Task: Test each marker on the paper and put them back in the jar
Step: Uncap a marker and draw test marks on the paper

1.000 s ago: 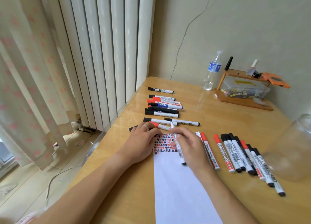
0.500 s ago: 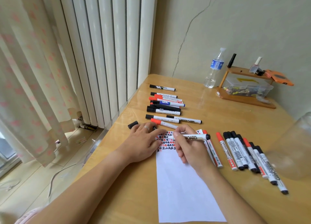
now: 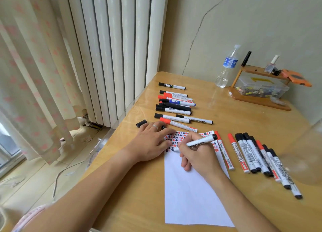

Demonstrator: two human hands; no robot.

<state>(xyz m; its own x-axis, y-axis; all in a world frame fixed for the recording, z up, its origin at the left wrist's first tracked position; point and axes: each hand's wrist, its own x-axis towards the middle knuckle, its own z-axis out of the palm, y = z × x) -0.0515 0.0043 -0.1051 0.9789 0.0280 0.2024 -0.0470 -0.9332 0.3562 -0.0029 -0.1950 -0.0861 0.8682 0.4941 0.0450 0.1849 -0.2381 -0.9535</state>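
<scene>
One marker has swung down since a moment ago: your right hand now pinches it in curled fingers, tip at the paper below the red and black marks, so this test looks underway. Your left hand lies flat, fingers spread, pinning the sheet to the counter.

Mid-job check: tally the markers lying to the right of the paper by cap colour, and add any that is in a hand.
Red-capped markers: 3
Black-capped markers: 5
Held marker, in the right hand: 1
Total: 9
The black-capped ones overlap, so 5 is my best reading.
</scene>
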